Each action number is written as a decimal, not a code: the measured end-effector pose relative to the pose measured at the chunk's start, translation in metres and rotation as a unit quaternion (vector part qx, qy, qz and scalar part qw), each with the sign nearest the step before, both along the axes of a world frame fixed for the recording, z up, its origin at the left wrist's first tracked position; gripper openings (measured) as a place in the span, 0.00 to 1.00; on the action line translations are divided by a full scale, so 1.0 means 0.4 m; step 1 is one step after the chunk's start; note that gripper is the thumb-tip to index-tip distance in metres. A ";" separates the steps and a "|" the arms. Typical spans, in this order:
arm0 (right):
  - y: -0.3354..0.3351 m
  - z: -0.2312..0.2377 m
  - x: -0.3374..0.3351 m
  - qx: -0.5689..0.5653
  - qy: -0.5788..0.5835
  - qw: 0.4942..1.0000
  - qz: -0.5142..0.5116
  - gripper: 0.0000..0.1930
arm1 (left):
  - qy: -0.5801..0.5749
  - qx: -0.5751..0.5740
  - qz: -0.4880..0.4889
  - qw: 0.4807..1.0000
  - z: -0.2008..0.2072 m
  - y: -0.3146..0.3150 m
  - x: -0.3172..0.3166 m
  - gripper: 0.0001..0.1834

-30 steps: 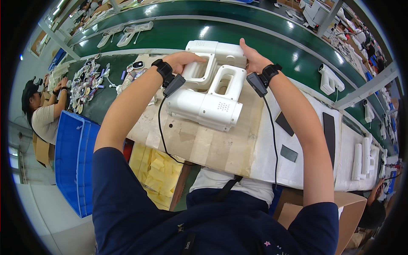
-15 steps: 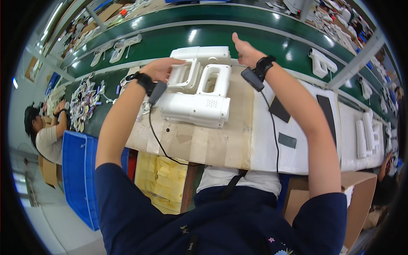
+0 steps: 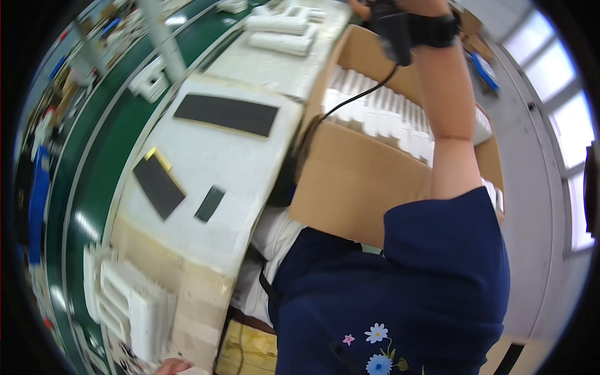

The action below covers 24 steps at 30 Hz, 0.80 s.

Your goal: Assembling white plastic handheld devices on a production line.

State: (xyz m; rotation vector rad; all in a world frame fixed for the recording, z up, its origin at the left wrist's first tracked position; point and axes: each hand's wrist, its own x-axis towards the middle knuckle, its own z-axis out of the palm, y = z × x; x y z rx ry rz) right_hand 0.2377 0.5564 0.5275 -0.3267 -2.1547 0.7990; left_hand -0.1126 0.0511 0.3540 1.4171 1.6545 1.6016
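Only a few fingers of my left hand (image 3: pixel 174 367) show at the bottom edge, close to a group of white plastic housings (image 3: pixel 119 300) with oblong openings. Whether those fingers hold anything is not visible. My right arm stretches away over an open cardboard box (image 3: pixel 369 178). My right hand (image 3: pixel 427 6) is cut off by the top edge, and a black wrist device (image 3: pixel 431 30) covers part of it. Its fingers cannot be seen. Inside the box stand rows of white parts (image 3: pixel 381 122).
A long black strip (image 3: pixel 226 115), a dark pad (image 3: pixel 159 187) with a yellow edge and a small dark green plate (image 3: pixel 210 204) lie on the white-covered table (image 3: pixel 250 169). More white housings (image 3: pixel 281 34) rest at its far end. A green conveyor (image 3: pixel 94 194) runs along the left.
The view has swung to the right. My right hand has moved from beside the housings to beyond the box. My left hand has slipped mostly out of view.
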 end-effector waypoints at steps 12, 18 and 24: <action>-0.034 -0.447 1.185 -0.140 -0.450 0.389 -0.792 0.46 | -0.066 -0.290 -0.188 0.936 -0.045 0.325 0.056 0.18; 0.019 -0.573 1.273 -0.220 -0.411 0.272 -0.842 0.44 | -0.041 -0.279 -0.192 0.940 -0.005 0.381 0.060 0.16; 0.041 -0.575 1.184 -0.178 -0.426 0.272 -0.844 0.35 | -0.049 -0.268 -0.159 0.949 -0.012 0.340 0.047 0.16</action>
